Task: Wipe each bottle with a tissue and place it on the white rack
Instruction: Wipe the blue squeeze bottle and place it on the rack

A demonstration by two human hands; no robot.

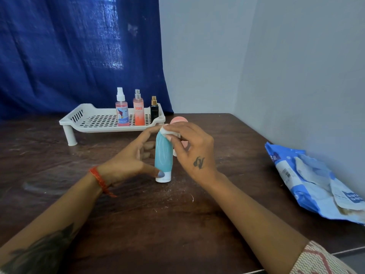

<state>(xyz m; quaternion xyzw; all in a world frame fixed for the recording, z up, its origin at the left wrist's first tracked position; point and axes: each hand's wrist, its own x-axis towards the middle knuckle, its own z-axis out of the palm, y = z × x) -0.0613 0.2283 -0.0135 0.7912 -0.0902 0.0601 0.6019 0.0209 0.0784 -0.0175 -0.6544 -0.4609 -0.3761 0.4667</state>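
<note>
Currently the wiping step is judged to be in hand: a teal bottle (163, 155) is stood cap-down on the dark worktop (138, 214), near the middle of the view. It is steadied by the left hand (126, 161), whose thumb is pressed against the white cap at the base while the fingers are curled round the far side. A small white tissue (165, 131) is pinched in the right hand (194, 149) and held against the bottle's upper end.

At about 11 o'clock from the bottle, the white rack (87, 119) is seen on its short legs, with three bottles already stood along its right-hand part: a pink spray bottle (122, 113), an orange spray bottle (138, 113) and a small dark bottle (154, 110). A pink tube (178, 120) is partly hidden behind the hands and appears not yet handled. At 3 o'clock, well apart, a blue tissue pack (308, 180) is lain against the wall.

Once the sides are wiped, the bottle would need to be lifted and set upright on the bare grid of the rack, left of the others, without their being knocked.
</note>
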